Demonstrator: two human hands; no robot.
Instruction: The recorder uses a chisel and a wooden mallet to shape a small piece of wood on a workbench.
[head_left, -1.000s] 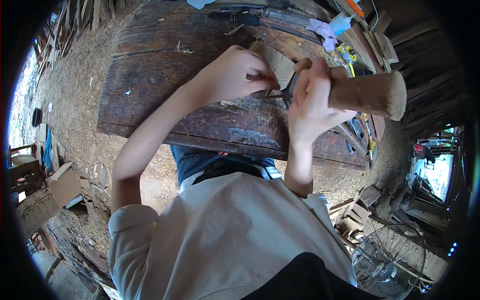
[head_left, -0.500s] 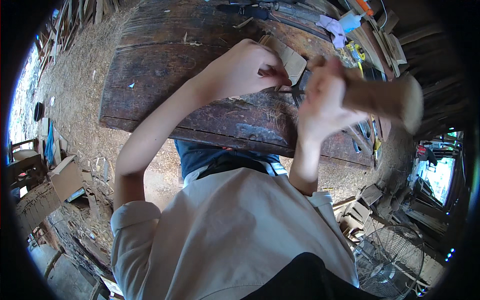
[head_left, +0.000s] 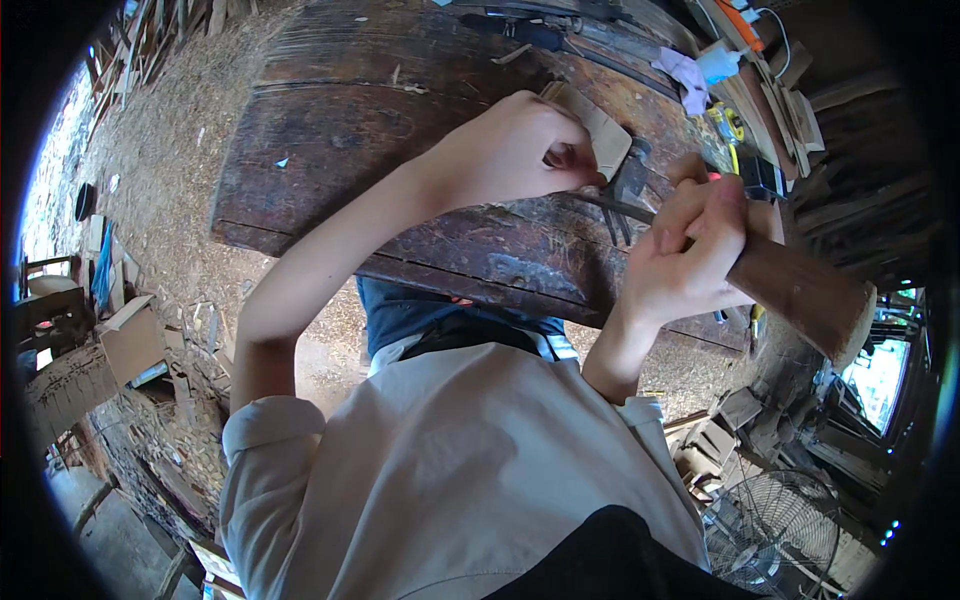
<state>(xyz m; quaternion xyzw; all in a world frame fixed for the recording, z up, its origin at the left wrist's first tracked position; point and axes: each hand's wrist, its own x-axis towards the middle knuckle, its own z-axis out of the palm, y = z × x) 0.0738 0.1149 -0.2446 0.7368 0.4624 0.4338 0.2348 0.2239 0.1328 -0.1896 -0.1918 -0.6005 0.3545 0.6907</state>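
Note:
My right hand [head_left: 690,255] is closed around a thick wooden cylinder [head_left: 805,305], its pale end toward the lower right. My left hand [head_left: 530,150] is pinched, fingertips on a thin dark metal rod [head_left: 625,208] that runs rightward toward my right hand. Just behind the left fingers, a pale wooden board [head_left: 607,145] lies on the dark, scratched workbench [head_left: 340,110]. Dark metal pieces [head_left: 632,175] sit between the hands, partly hidden, their exact shape unclear.
Long tools [head_left: 590,30], a lilac cloth [head_left: 685,75], a white bottle [head_left: 717,65], a yellow tape measure [head_left: 727,125] and wood strips [head_left: 785,110] line the bench's back and right. A wire fan [head_left: 760,530] stands lower right, wood offcuts [head_left: 135,340] at left.
My right hand has moved right and down with the wooden cylinder, which now slants further downward. My left hand appears shifted slightly rightward along with the bench, still pinched.

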